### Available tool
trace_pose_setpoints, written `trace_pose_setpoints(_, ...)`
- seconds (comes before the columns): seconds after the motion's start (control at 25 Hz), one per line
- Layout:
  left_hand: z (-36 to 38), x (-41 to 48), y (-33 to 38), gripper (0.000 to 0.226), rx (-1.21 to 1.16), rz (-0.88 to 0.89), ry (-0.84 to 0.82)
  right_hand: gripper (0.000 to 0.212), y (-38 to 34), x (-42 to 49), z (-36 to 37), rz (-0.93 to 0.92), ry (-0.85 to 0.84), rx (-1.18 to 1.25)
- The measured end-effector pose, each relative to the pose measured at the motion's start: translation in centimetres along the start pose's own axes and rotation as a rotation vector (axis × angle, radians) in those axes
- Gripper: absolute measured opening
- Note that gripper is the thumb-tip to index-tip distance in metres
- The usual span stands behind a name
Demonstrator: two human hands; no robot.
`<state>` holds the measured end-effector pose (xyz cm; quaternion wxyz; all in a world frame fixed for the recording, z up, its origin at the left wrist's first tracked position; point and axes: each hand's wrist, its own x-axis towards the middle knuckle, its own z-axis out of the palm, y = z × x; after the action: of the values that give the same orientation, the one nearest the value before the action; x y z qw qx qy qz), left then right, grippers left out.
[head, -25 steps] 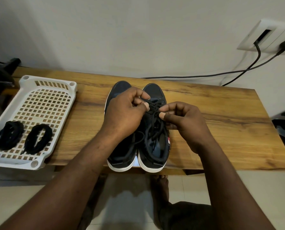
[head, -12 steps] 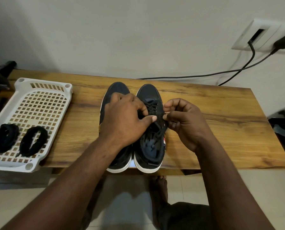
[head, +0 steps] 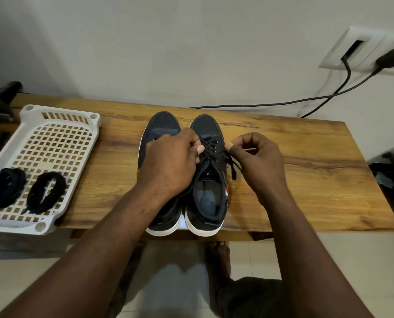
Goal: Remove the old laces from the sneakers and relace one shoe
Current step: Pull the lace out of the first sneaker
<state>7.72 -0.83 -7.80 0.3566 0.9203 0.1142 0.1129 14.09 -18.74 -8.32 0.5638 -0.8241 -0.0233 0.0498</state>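
Two dark navy sneakers with white soles stand side by side on the wooden bench (head: 306, 180), toes toward the wall. The left sneaker (head: 162, 123) is largely covered by my left hand (head: 170, 164), whose fingers curl onto the lacing of the right sneaker (head: 208, 198) and pinch its black lace (head: 211, 149). My right hand (head: 258, 161) is just right of that shoe, pinching a free lace end (head: 232, 167) that hangs over the shoe's right side. Two coiled black laces (head: 46, 191) lie in the white basket tray.
A white perforated plastic tray (head: 54, 138) sits on the bench's left end. Black cables (head: 283, 103) run along the wall from a socket (head: 361, 51) at the upper right. My bare foot (head: 217, 255) is on the tiled floor below the bench's front edge.
My right hand has moved right, away from the shoe's eyelets, drawing the lace end out to the side. My left hand stays on the lacing.
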Motion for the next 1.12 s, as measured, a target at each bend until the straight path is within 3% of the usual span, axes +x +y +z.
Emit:
trace_pose_setpoints(0.24, -0.3, -0.1, -0.2, 0.010, -0.052, -0.012, -0.017, 0.015, 0.0, -0.6, -0.6, -0.096, -0.353, -0.152)
trace_pose_setpoints(0.48, -0.6, -0.3, 0.0, 0.004, -0.034, -0.002, -0.045, 0.007, 0.2, -0.4, -0.9, -0.140, -0.325, -0.158)
trace_pose_setpoints(0.68, -0.5, -0.5, -0.2, 0.006, -0.035, 0.001, -0.032, 0.028, 0.3, -0.4, -0.7, -0.085, -0.236, -0.019)
trace_pose_setpoints(1.12, -0.5, 0.0, -0.3, 0.016, -0.048, -0.049, -0.007, 0.037, 0.0, -0.6, 0.6, 0.102, -0.082, 0.314)
